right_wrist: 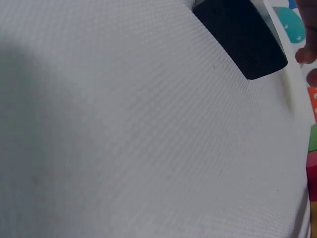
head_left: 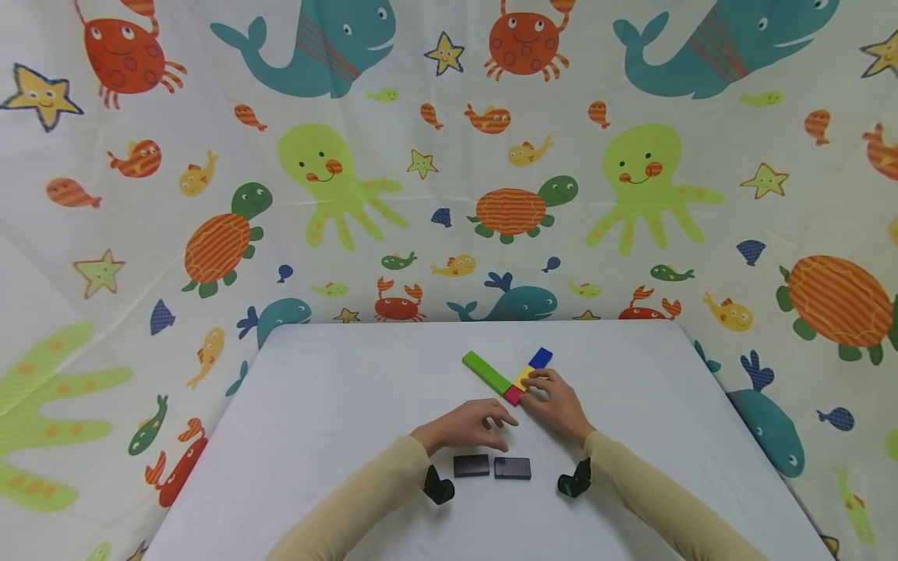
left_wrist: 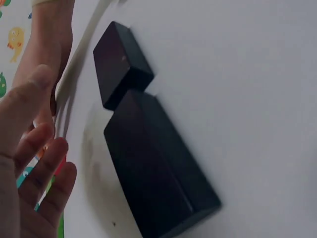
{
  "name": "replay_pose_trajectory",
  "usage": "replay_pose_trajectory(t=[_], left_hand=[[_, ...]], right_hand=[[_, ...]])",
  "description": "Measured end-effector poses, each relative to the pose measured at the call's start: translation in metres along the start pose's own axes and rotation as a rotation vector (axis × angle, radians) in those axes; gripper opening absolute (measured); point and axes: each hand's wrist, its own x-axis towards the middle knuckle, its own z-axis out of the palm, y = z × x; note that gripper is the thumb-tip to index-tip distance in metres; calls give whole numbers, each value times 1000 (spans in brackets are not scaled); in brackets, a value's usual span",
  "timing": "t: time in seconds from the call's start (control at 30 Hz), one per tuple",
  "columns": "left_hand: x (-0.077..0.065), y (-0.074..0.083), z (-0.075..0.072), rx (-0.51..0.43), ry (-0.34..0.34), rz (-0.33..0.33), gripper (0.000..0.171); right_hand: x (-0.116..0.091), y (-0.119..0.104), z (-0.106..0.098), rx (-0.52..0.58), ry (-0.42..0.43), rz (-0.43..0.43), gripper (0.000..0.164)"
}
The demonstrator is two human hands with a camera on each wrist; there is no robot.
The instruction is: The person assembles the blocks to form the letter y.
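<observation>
In the head view a green block (head_left: 487, 372), a red block (head_left: 514, 396), a yellow block (head_left: 522, 377) and a blue block (head_left: 540, 358) form a V on the white table. My right hand (head_left: 557, 403) is at the V's right arm. Its loosely bent fingertips are right at the yellow block, partly covering it, with the thumb near the red one. My left hand (head_left: 473, 426) hovers with bent, spread fingers and nothing between them. Just below it lie two black blocks, a left one (head_left: 471, 465) and a right one (head_left: 512, 468), end to end with a small gap.
The white table (head_left: 337, 389) runs back to a hanging cloth (head_left: 435, 125) printed with sea animals. Dark wrist-worn pieces hang below each sleeve, the left one (head_left: 439, 486) and the right one (head_left: 575, 480) flanking the black blocks.
</observation>
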Motion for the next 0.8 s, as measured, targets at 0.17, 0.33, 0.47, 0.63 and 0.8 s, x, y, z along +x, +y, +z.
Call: replay_pose_trajectory(t=[0.17, 0.33, 0.47, 0.63, 0.8], left_hand=[[2, 5, 9, 66, -118, 87, 41], [3, 11, 18, 146, -212, 125, 40], [2, 13, 25, 182, -250, 137, 41], [2, 14, 28, 228, -264, 154, 42], [2, 15, 28, 280, -240, 144, 41]], right_hand=[[-1, -2, -1, 0, -3, 9, 35], [0, -2, -2, 4, -9, 8, 35], [0, -1, -2, 5, -7, 9, 35], [0, 1, 0, 7, -3, 3, 35], [0, 0, 0, -3, -3, -7, 35]])
